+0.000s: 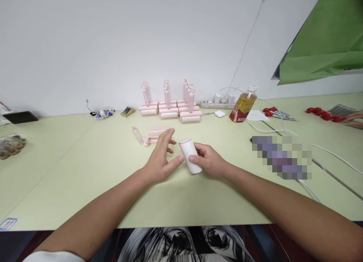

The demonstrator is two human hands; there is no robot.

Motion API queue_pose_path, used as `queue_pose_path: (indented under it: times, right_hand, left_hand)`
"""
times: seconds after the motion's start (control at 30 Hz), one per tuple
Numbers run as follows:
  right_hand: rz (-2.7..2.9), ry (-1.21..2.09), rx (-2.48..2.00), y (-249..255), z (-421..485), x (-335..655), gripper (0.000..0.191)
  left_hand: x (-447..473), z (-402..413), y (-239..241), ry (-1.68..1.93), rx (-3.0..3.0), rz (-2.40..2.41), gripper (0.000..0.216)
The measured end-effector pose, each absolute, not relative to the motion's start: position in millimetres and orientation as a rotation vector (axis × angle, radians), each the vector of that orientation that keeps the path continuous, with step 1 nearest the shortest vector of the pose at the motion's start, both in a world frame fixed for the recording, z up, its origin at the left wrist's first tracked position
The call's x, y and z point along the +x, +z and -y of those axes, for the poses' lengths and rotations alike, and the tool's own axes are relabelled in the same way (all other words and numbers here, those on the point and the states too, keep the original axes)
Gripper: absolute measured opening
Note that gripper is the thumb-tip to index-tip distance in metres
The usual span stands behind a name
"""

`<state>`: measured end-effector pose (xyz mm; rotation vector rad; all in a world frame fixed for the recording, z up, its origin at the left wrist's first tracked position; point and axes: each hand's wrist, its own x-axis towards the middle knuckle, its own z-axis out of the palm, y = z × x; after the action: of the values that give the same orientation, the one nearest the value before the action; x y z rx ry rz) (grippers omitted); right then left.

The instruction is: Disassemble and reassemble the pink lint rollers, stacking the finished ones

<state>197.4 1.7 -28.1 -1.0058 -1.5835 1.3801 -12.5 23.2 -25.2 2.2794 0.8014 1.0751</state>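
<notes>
My right hand (pixel 210 160) grips a white lint-roller refill roll (pixel 191 158) that tilts above the table. Its upper end has a pinkish rim. To the left of the roll, my left hand (pixel 163 158) is open, fingers spread, with the thumb close to the roll's side. Whether the thumb touches it I cannot tell. Just beyond my left hand lies an opened pink lint roller (pixel 153 140) with its clear handle (pixel 137 135) pointing up; my fingers hide part of it.
Several pink lint rollers (pixel 190 116) stand in rows by the wall. Right of them are a power strip (pixel 217 105), a drink bottle (pixel 243 105), white cables and red-handled tools (pixel 273 112). A blurred-out item (pixel 279 158) lies at right. Another person's hand (pixel 356 118) touches red-ended objects (pixel 326 113).
</notes>
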Motion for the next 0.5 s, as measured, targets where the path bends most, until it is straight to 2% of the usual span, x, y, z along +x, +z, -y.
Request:
queue_pose_path:
  times: [0.27, 0.33, 0.43, 0.5]
  right_hand:
    - [1.704, 1.207, -1.074, -30.1, 0.5, 199.2, 0.038]
    - [1.722, 1.146, -1.088, -29.7, 1.3, 199.0, 0.038]
    - [1.740, 1.067, -1.097, -27.8, 1.4, 198.4, 0.038]
    - [1.749, 1.044, -1.109, -25.6, 0.4, 198.4, 0.039]
  left_hand:
    - [-13.3, -23.7, -22.1, 1.510, 2.160, -1.070, 0.088]
    - [-11.1, -19.3, -21.4, 1.383, 2.194, -1.048, 0.086]
    - [-7.9, -13.1, -20.3, 0.994, 2.262, -0.913, 0.070]
    - [-8.1, -12.3, -18.6, 0.960, 2.250, -0.905, 0.065]
